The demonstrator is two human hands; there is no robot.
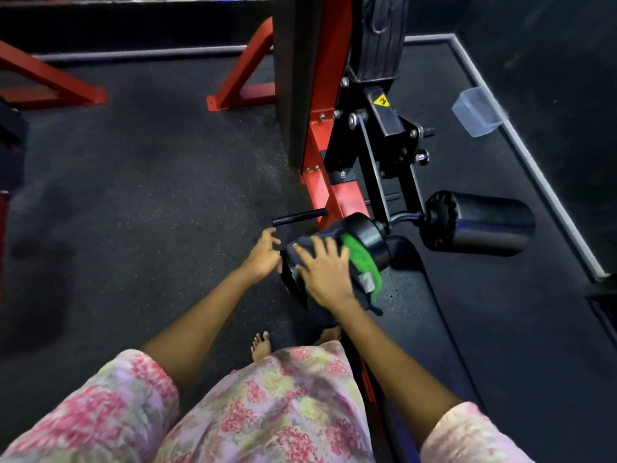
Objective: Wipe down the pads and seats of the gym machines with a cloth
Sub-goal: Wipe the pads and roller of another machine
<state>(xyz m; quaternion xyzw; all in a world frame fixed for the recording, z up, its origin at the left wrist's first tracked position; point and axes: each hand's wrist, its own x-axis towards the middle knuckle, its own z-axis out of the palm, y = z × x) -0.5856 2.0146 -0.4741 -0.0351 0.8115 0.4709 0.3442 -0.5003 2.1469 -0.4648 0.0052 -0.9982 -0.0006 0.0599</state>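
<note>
Fingers [305,253] of the right hand [325,275] lie spread and flat, pressing a dark and green cloth [359,262] onto the near roller pad [367,235] of the red machine [329,192]. The left hand [262,253] hovers just left of that pad, fingers loose, holding nothing. A second roller pad [480,222] sticks out to the right, above the black seat [434,312].

A soft, fuzzy green-and-dark cloth [359,262] is being pressed under the right hand [325,274] onto a roller pad [370,238] of smooth, slightly glossy black vinyl. Beyond the hand, red painted metal frame [329,192] is being shown with a satin sheen. Left of the hand, matt, grainy rubber flooring [150,182] is being seen. Far right, a translucent plastic cup [475,111] is catching light.
</note>
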